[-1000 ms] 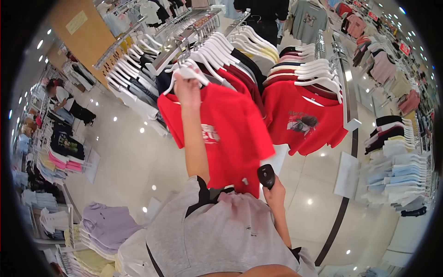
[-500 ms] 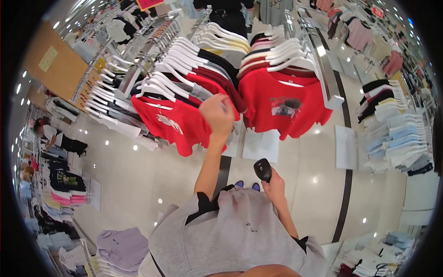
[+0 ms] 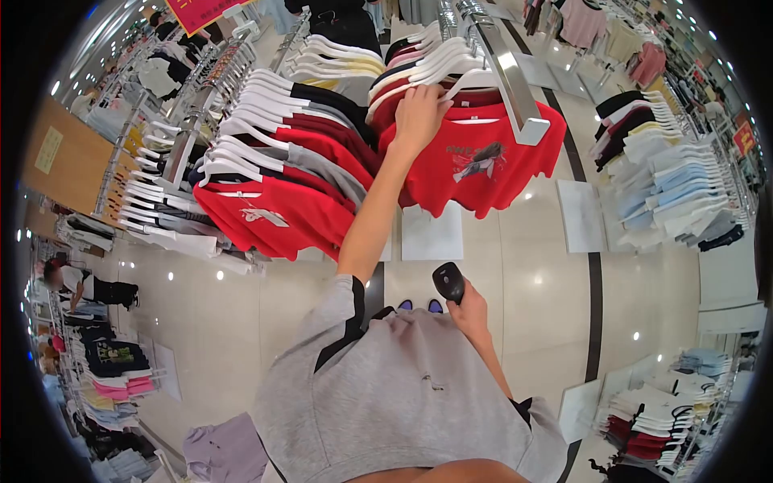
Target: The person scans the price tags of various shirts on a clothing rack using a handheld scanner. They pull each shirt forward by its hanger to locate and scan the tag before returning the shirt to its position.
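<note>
My left hand is stretched forward to the front red T-shirt on the right-hand rail. Its fingers are curled over the left arm of that shirt's white clothes hanger, at the shoulder; the fingertips are partly hidden. A printed picture shows on the shirt's chest. Low by my waist, my right hand is closed round the handle of a black barcode scanner, whose head points away from me. Left of my forearm, another red T-shirt hangs at the front of a neighbouring row.
The metal rail's end juts out right of the red shirt. More clothes racks stand to the right. A lilac garment hangs at lower left. A person in dark clothes stands behind the rails; another person is far left.
My left hand has moved from above the left row's red shirts, up and right to the right-hand red shirt's hanger. The view has shifted; my right hand still holds the scanner.
</note>
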`<state>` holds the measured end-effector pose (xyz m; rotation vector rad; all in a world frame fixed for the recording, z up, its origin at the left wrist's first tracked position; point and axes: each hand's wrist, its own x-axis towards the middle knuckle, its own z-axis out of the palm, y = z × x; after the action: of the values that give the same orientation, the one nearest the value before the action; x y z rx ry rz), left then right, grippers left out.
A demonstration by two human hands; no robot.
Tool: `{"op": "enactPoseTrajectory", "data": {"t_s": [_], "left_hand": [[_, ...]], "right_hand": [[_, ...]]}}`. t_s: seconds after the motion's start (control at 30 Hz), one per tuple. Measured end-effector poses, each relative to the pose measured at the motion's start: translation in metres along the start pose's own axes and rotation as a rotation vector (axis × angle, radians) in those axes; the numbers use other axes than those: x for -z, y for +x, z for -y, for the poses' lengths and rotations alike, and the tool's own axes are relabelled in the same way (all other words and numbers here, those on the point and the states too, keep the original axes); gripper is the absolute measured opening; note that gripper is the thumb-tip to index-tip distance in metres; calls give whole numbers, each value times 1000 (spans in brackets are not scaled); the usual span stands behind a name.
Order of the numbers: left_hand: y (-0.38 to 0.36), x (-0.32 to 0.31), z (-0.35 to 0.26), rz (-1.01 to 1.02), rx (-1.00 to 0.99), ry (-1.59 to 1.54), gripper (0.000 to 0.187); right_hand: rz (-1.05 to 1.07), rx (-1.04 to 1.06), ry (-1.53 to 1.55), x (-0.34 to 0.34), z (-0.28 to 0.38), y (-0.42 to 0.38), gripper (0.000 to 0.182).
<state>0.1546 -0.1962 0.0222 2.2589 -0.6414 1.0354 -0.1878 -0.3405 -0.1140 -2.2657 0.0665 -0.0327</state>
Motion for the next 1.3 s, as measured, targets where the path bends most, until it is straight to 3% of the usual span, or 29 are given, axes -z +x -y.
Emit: {"op": "enactPoseTrajectory", "data": {"t_s": [0.03, 0.1, 0.13, 0.33, 0.47, 0.57, 0.63, 0.7, 0.77, 0.83, 0.9, 0.97, 1.03, 1.17, 1.3], "left_hand": [[-1, 2, -1, 5, 3, 0, 23], [-4, 6, -7, 234, 166, -55, 20], [-8, 11, -10, 152, 114, -83, 22], [-48, 73, -44, 177, -37, -138, 25], [-68, 84, -55, 127, 9, -28, 21], [-70, 83, -63, 43, -34, -29, 18], [-73, 83, -74, -301, -140, 34, 16], [-86, 72, -86, -146, -156, -146, 18], [-79, 51, -97, -163, -171, -193, 16], [-75, 36, -91, 94, 29, -115, 12], [-66, 18, -77, 321, 51, 56, 13], [-61, 8, -78, 337, 72, 10, 11], [-52, 11, -83, -49, -108, -105, 8], [-78, -2, -77, 38, -194, -232, 15], [-78, 6, -79, -109, -165, -227, 16]], "right_hand": [[21, -16, 1, 0, 0, 1, 55], [42, -38, 3, 0, 0, 1, 55], [35, -25, 18, 0, -1, 2, 55], [-10, -14, 38, 0, -4, 13, 56], [16, 4, 45, -1, -3, 20, 57], [24, 47, 40, -4, -3, 20, 57], [21, 41, 46, -3, 0, 20, 56], [21, 19, 57, -5, 2, 14, 56], [36, 48, 57, -5, 3, 12, 55], [45, 44, 47, -5, 2, 9, 55], [44, 54, 38, -6, 0, 6, 55], [41, 34, 30, -4, -3, 4, 56], [20, 11, 19, -1, -7, 2, 55], [-11, -50, 31, 3, -9, -3, 54], [1, -29, 25, 0, -15, -7, 56]]}}
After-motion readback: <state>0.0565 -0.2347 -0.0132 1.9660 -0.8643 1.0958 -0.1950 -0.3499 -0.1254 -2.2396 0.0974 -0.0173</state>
